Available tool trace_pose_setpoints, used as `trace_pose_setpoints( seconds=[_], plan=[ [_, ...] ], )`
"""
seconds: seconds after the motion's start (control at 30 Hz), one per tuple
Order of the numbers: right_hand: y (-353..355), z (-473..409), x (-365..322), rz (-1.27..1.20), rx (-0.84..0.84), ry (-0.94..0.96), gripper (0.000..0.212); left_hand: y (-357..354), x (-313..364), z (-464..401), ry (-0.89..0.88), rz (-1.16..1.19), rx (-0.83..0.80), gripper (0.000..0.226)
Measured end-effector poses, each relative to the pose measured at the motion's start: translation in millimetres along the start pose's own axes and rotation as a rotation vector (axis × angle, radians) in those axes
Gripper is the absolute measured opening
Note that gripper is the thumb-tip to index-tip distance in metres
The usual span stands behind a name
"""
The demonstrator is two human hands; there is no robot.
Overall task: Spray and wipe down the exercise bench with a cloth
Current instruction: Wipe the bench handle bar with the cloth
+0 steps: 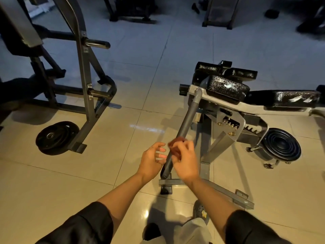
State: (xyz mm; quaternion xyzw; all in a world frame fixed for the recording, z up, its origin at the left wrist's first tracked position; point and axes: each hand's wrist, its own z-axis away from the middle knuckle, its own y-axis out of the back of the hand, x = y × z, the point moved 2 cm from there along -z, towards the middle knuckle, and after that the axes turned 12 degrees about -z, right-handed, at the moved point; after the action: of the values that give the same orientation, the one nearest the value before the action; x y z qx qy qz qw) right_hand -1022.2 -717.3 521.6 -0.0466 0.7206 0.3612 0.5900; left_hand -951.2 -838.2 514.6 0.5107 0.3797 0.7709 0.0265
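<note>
Right hand (182, 161) curled round a reddish-brown cloth (175, 144), bunched and motion-blurred, pressed against the grey bar (186, 124) near its lower end. Left hand (152, 159) just beside the bar on its left, fingers loosely spread and half bent, holding nothing; contact with bar hard to tell. Bar slanting up from its black end cap, low at centre, to the frame at the bench (226, 88) head. Bench lying right of centre, black pads glossy with light streaks; pads running off toward the right edge. Toothed adjuster plate (232, 124) under the seat, grey frame legs on the floor (123, 164), foot bar near the person's shoe (199, 211). Black round ribbed disc (281, 144) on the floor at the bench's right side, beside small wheels. Weight plates (58, 137) flat on the floor at left, touching the foot of a grey rack (86, 73). Two plate pegs sticking out from the rack's upright. Dark padded machine behind the rack at far left. More dark equipment along the top edge, too dim to name. Black sleeves at both lower corners, light trouser leg between. Beige glossy tiles, dim light.
</note>
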Motion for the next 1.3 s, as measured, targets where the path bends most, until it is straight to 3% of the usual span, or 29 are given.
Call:
trace_pose_setpoints(
  seconds=[0.1, 0.3, 0.5, 0.57, 0.87, 1.03, 1.13, 1.3],
  plan=[
    [-17.5, 41.3, 6.8, -0.042, -0.126, -0.057, 0.029, -1.2, -6.3, 12.3, -0.026, 0.026, -0.032, 0.044],
    [-6.0, 16.7, -6.1, -0.063, 0.082, -0.059, 0.031, 3.9, -2.3, 16.3, 0.034, 0.102, -0.084, 0.042],
    [-20.3, 53.8, 4.8, 0.021, -0.243, -0.113, 0.019, 2.0, 19.2, 10.6, -0.090, -0.052, -0.027, 0.045],
    [-6.1, 55.2, 3.5, -0.030, -0.234, -0.129, 0.012, -4.0, 34.4, 5.0, -0.149, -0.074, -0.015, 0.044],
    [182.5, 5.6, 16.8, -0.199, 0.446, -0.156, 0.031, -88.0, 160.9, -32.9, -0.452, -0.131, -0.165, 0.046],
    [294.7, 12.5, 54.4, -0.126, 0.781, -0.197, 0.023, -167.7, 251.3, -42.9, -0.647, -0.182, -0.360, 0.037],
    [350.6, 16.1, 86.2, -0.069, 0.912, -0.234, 0.023, -212.3, 294.8, -53.0, -0.753, -0.291, -0.440, 0.040],
    [420.9, 5.0, 122.3, 0.102, 0.933, -0.222, 0.024, -266.7, 352.9, -71.1, -0.873, -0.455, -0.506, 0.051]
  ],
)
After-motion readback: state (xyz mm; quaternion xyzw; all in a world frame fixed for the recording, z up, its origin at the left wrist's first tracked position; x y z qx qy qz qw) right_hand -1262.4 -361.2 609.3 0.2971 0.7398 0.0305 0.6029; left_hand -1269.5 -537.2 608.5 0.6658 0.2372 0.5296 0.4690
